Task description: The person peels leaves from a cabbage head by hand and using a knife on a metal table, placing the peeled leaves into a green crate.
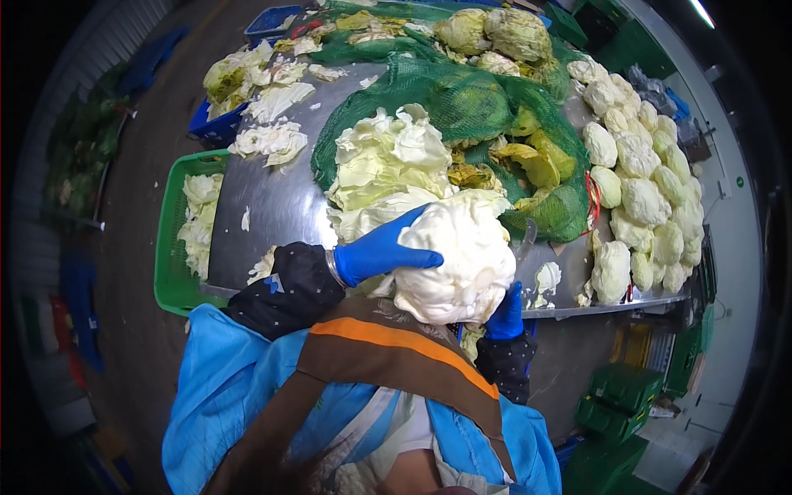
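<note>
A large pale cabbage head [461, 260] is held at the front edge of the metal table [284, 198]. My left hand [390, 247], in a blue glove, grips it from the left with the thumb across its face. From the lower right, my right hand [506, 314], also gloved in blue, supports its underside; most of those fingers are hidden behind the cabbage. Directly beyond lies a pile of loose pale green leaves [396, 158]. A knife with a curved blade [529, 234] rests to the right, its handle hard to make out.
Whole cabbages and yellowed leaves fill a green mesh bag [458, 93]. Trimmed cabbages [643, 201] are heaped along the right side. At left, leaves lie in a green plastic crate [164, 247] and a blue crate [216, 127]. Green boxes [622, 396] are stacked at lower right.
</note>
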Demonstrator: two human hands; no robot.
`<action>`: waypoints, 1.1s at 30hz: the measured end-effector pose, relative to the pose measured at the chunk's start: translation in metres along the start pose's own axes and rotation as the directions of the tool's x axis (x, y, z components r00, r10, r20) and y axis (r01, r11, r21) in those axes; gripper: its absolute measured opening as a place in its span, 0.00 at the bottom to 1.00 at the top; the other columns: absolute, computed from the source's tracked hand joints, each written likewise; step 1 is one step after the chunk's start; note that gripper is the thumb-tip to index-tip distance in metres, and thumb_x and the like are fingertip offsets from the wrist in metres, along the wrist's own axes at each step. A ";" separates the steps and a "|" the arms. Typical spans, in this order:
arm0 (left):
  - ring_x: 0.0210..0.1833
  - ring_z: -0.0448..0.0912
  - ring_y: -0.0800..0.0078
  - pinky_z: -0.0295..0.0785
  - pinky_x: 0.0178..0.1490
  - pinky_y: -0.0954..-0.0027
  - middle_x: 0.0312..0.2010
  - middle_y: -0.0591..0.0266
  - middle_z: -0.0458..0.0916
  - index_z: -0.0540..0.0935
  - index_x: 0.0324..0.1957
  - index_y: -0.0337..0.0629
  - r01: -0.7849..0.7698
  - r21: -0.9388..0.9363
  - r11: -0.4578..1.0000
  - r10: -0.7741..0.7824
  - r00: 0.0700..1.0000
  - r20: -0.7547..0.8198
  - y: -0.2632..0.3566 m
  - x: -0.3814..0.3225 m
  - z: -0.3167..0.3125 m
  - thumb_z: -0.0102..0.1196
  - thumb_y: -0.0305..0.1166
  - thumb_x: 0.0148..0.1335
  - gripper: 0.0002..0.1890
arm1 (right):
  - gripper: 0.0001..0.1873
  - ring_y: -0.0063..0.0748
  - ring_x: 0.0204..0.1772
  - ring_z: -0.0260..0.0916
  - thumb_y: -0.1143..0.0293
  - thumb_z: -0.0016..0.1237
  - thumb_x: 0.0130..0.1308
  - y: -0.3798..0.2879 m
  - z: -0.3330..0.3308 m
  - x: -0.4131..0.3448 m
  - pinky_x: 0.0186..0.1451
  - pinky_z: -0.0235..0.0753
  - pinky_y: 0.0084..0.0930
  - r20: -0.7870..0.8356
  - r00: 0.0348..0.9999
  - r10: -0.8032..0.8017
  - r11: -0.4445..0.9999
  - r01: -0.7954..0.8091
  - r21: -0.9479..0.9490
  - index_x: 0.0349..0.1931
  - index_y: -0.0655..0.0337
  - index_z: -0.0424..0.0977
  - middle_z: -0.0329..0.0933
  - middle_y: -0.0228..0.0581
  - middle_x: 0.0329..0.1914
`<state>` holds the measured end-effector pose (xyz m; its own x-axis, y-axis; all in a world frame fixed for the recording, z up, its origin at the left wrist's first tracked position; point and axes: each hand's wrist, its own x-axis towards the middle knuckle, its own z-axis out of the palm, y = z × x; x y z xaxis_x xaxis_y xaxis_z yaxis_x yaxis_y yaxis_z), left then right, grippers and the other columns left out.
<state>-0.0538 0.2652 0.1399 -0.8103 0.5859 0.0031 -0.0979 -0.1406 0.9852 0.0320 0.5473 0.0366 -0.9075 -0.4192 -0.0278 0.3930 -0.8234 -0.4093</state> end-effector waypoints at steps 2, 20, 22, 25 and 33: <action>0.66 0.63 0.63 0.60 0.67 0.66 0.63 0.49 0.63 0.51 0.69 0.35 0.126 -0.013 0.992 -0.127 0.987 -0.096 0.006 0.000 0.001 0.65 0.41 0.55 0.47 | 0.44 0.52 0.72 0.48 0.39 0.37 0.64 0.013 0.032 0.013 0.72 0.51 0.48 -0.032 0.999 0.025 0.999 -0.024 0.038 0.70 0.60 0.43 0.47 0.48 0.73; 0.49 0.78 0.72 0.70 0.52 0.71 0.47 0.62 0.81 0.80 0.49 0.40 0.073 0.305 0.950 -0.033 0.991 -0.133 -0.002 -0.002 -0.036 0.62 0.28 0.55 0.18 | 0.35 0.50 0.73 0.48 0.48 0.30 0.68 0.007 0.061 -0.014 0.74 0.47 0.46 -0.456 0.743 -0.490 0.857 0.507 -0.093 0.69 0.61 0.48 0.50 0.49 0.72; 0.49 0.78 0.71 0.69 0.53 0.72 0.46 0.61 0.82 0.80 0.50 0.42 0.111 0.432 0.895 -0.042 0.985 -0.166 -0.024 0.010 -0.037 0.63 0.30 0.54 0.19 | 0.33 0.49 0.72 0.51 0.49 0.27 0.70 -0.024 0.058 -0.035 0.73 0.50 0.44 -0.469 0.646 -0.603 0.783 0.593 -0.189 0.69 0.60 0.49 0.52 0.48 0.71; 0.56 0.73 0.56 0.67 0.58 0.61 0.52 0.52 0.76 0.76 0.54 0.44 -0.091 0.824 0.559 0.211 0.977 -0.035 -0.072 0.017 -0.030 0.67 0.36 0.48 0.28 | 0.33 0.48 0.71 0.54 0.48 0.29 0.70 -0.081 0.052 -0.061 0.72 0.54 0.43 -0.467 0.498 -0.730 0.674 0.636 -0.376 0.68 0.59 0.52 0.54 0.45 0.71; 0.57 0.64 0.44 0.58 0.61 0.50 0.53 0.44 0.70 0.76 0.50 0.41 0.103 0.970 0.219 -0.024 0.995 -0.100 -0.102 0.031 0.000 0.71 0.48 0.36 0.37 | 0.34 0.47 0.69 0.56 0.48 0.37 0.68 -0.244 -0.048 -0.116 0.69 0.58 0.43 -0.404 0.425 -0.810 0.569 0.737 -0.365 0.68 0.59 0.53 0.56 0.44 0.70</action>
<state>-0.0683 0.2977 0.0391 -0.8614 0.5066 -0.0377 0.4560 0.8038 0.3821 0.0341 0.8150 0.0961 -0.7641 0.6432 -0.0492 -0.4991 -0.6378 -0.5866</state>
